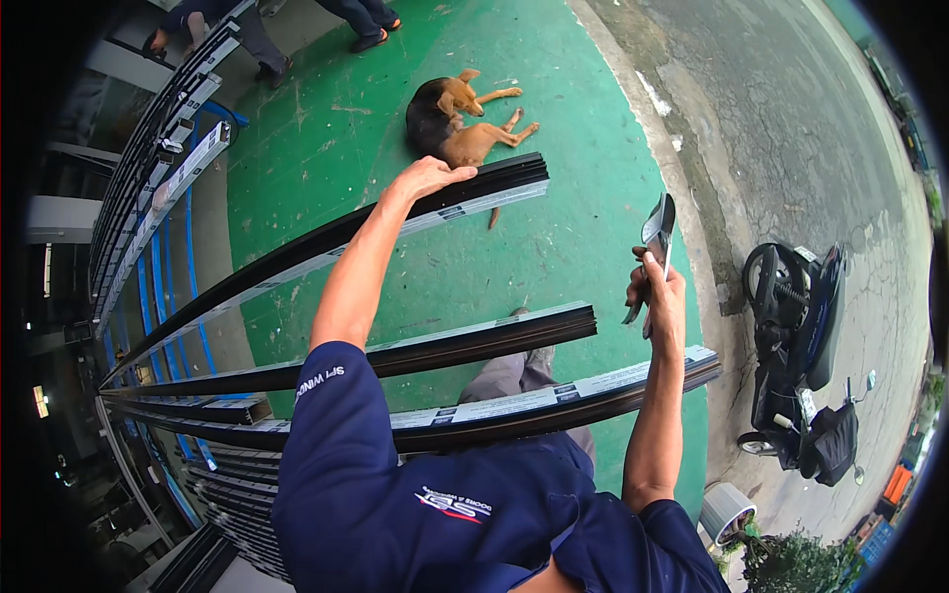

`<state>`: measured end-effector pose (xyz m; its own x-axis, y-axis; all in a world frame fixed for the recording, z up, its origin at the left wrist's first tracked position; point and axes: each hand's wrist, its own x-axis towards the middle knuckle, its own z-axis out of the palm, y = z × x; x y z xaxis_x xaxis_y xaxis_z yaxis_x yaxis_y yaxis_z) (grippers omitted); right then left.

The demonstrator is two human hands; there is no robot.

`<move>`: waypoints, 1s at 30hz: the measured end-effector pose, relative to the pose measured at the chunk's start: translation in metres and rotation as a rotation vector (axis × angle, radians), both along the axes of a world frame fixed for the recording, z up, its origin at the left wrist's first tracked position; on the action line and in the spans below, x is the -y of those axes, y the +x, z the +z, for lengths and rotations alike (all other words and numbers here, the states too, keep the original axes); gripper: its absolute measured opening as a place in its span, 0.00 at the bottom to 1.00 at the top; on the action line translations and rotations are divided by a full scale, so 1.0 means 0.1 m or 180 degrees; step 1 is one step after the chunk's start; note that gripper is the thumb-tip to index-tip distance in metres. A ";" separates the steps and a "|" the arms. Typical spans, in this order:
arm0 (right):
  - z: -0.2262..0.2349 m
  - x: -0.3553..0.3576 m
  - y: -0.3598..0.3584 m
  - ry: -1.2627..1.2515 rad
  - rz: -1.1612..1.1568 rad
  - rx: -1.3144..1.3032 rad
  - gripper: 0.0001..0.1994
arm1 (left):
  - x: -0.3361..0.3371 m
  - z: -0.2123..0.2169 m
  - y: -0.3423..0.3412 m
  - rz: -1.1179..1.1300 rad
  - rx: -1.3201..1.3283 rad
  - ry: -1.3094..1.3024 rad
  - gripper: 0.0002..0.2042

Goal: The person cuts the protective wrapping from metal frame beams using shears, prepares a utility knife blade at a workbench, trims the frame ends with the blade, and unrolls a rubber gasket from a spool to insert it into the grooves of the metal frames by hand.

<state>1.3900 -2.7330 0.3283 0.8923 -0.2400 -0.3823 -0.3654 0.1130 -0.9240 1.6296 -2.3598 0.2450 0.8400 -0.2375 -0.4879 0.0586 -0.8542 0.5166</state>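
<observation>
Left grip: your left hand [427,178] lies flat on the top dark profile bar [465,198], fingers draped over it, not clenched.
Right grip: your right hand [660,292] grasps a grey hand tool [656,237], right of that bar.
Below bar: two more profile bars [494,341].
Beyond bar: dog [457,124] lying on green floor [326,138].
Far right of bar: parked scooter [801,336].

Three long dark profiles [425,212]; one dog [455,124]; one scooter [796,346].

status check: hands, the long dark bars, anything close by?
Left hand flat on top bar, near its end. Right hand gripping a hand tool, off the bars. Dog lying on green floor just past the bar end.
</observation>
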 end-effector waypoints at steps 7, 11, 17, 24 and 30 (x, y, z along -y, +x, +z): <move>0.21 0.09 -0.41 0.0094 -0.0203 0.0291 0.20 | 0.29 0.08 0.01 -0.0316 -0.0142 -0.0270 0.34; 0.27 -0.15 -0.40 0.0234 -0.0067 0.0378 0.19 | 0.17 -0.05 -0.11 -0.0138 0.0325 -0.0430 0.34; 0.10 -0.55 -0.46 0.0568 -0.0245 0.0401 0.17 | -1.67 0.25 -0.46 0.0146 -0.0501 0.0275 0.42; -0.06 -1.27 -0.48 0.0846 -0.0366 0.0430 0.20 | -3.22 0.31 -0.82 0.0461 -0.0702 0.0623 0.32; -0.05 -1.55 -0.52 0.0914 -0.0310 0.0430 0.20 | -1.97 -0.04 -0.43 -0.0447 0.0042 -0.0920 0.21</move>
<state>1.3382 -2.5781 0.3235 0.9178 -0.2262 -0.3263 -0.2163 0.4042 -0.8887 1.5869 -2.1631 0.2414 0.7949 -0.4788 -0.3727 -0.0578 -0.6712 0.7390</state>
